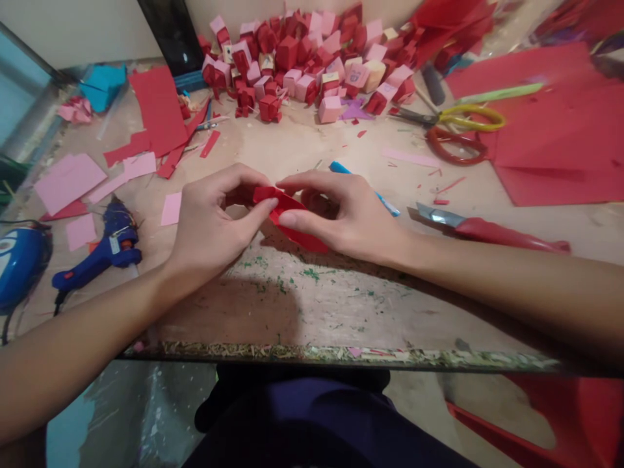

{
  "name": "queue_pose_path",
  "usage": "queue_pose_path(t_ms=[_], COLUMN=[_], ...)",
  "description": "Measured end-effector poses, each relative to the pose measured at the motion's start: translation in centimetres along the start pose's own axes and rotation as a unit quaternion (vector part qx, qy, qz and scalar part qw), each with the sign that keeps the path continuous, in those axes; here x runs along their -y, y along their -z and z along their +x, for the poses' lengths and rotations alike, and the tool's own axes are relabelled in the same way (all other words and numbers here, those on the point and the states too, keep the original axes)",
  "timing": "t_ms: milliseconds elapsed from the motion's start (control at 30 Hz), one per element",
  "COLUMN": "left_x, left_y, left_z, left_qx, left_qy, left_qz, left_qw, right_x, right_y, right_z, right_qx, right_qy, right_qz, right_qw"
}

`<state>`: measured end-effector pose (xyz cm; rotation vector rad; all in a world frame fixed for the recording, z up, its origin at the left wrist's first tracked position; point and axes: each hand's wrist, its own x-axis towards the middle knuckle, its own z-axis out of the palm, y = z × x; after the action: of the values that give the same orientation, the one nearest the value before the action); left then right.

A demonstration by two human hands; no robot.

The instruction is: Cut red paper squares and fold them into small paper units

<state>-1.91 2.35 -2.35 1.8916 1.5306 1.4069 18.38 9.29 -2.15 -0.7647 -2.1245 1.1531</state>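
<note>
Between my two hands, above the middle of the table, is a small folded piece of red paper (pixel 305 239). My left hand (pixel 214 218) pinches its left end between thumb and fingers. With thumb and forefinger my right hand (pixel 346 214) grips the same paper near its middle, and its lower part sticks out under that thumb. My fingers cover part of the folds. Just behind my right hand lies a blue pen (pixel 341 168), partly hidden by it. A box cutter with a red handle (pixel 507 234) rests to the right, beyond my right forearm.
Many small red and pink paper boxes (pixel 292 81) are heaped at the back. Scissors (pixel 468 120) and large red sheets (pixel 560 130) lie at right. To the left are a blue glue gun (pixel 104 250), pink paper pieces (pixel 71 182) and a red strip (pixel 158 107). The table's front edge (pixel 312 354) is rough.
</note>
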Motion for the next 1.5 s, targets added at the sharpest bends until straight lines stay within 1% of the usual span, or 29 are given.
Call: queue_pose_path(t_ms=[100, 167, 233, 300, 400, 467, 567, 700, 833, 1000, 1100, 1200, 1333, 1400, 1500], left_x=[0.2, 0.2, 0.1, -0.1, -0.2, -0.3, -0.4, -0.6, -0.6, -0.8, -0.9, -0.7, -0.4, -0.3, -0.3], left_y=[0.1, 0.1, 0.0, 0.0, 0.0, 0.1, 0.3, 0.5, 0.6, 0.7, 0.6, 0.5, 0.3, 0.3, 0.4], left_z=[0.2, 0.3, 0.3, 0.2, 0.2, 0.1, 0.0, 0.0, 0.2, 0.2, 0.2, 0.2, 0.1, 0.1, 0.2], left_qx=[-0.006, -0.007, -0.006, -0.007, -0.010, -0.014, -0.009, 0.014, 0.026, 0.023, 0.010, 0.007, 0.010, 0.018, 0.045], left_qy=[0.016, 0.019, 0.018, 0.016, 0.011, -0.009, -0.056, -0.099, -0.116, -0.125, -0.130, -0.133, -0.102, -0.084, -0.076], left_qz=[-0.014, -0.019, -0.024, -0.018, 0.015, 0.030, 0.051, 0.080, 0.089, 0.094, 0.095, 0.084, 0.053, 0.046, 0.050], left_qw=[1.000, 1.000, 1.000, 1.000, 1.000, 0.999, 0.997, 0.992, 0.989, 0.987, 0.987, 0.987, 0.993, 0.995, 0.995], right_x=[-0.1, -0.1, 0.0, 0.1, 0.2, 0.2, 0.1, -0.1, -0.4, -0.6, -0.7, -0.7, -0.4, -0.2, -0.1], right_y=[0.2, 0.2, 0.1, -0.1, -0.2, -0.2, -0.2, -0.3, -0.4, -0.4, -0.3, -0.3, -0.3, -0.3, -0.3], right_z=[0.3, 0.4, 0.5, 0.5, 0.5, 0.6, 0.7, 0.7, 0.7, 0.8, 0.8, 0.8, 0.8, 0.7, 0.7], right_qx=[-0.031, -0.051, -0.050, -0.028, 0.000, -0.002, -0.007, -0.005, -0.012, -0.024, -0.019, -0.014, -0.012, -0.006, 0.002], right_qy=[-0.037, -0.064, -0.083, -0.101, -0.131, -0.139, -0.142, -0.154, -0.167, -0.176, -0.173, -0.166, -0.159, -0.154, -0.141], right_qz=[0.133, 0.177, 0.189, 0.211, 0.261, 0.269, 0.266, 0.314, 0.354, 0.374, 0.373, 0.351, 0.301, 0.279, 0.246], right_qw=[0.990, 0.981, 0.977, 0.972, 0.956, 0.953, 0.953, 0.937, 0.920, 0.910, 0.911, 0.921, 0.940, 0.948, 0.959])
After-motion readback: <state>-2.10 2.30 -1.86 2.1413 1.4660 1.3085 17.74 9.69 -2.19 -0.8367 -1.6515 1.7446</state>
